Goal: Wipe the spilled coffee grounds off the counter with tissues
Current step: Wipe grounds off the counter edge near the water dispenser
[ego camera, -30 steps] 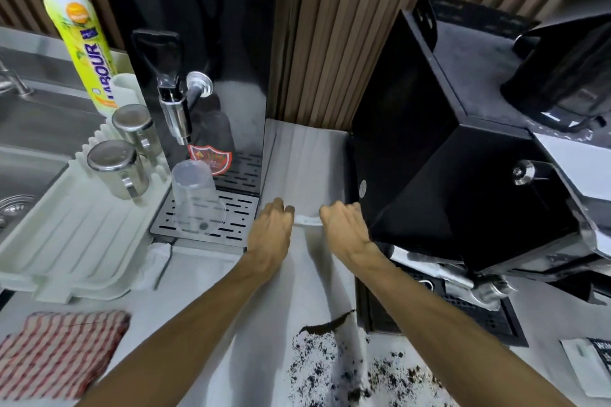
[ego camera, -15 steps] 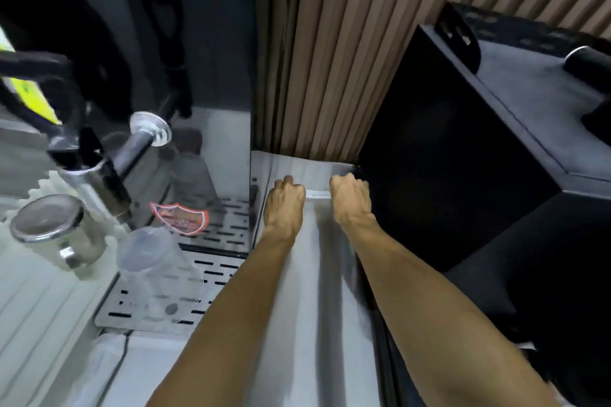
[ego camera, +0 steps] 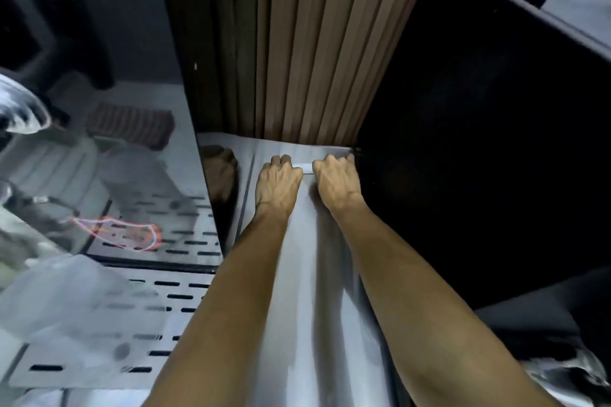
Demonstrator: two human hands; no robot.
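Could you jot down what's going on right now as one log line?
both hands: left, right pressing tissue | place: counter rear, near slatted wall | grounds: not visible

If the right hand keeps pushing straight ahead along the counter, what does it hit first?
Probably the slatted wall at the back of the counter. The right hand, holding a tissue, is nearly there, and its outer edge sits against the black machine. Depth is hard to judge.

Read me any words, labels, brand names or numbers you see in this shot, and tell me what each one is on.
No text can be read.
Red-edged shield sticker on the black dispenser's glossy front: too blurred to read.
White tissue between the left hand and right hand: no print visible.
Black machine at the right: no lettering visible.
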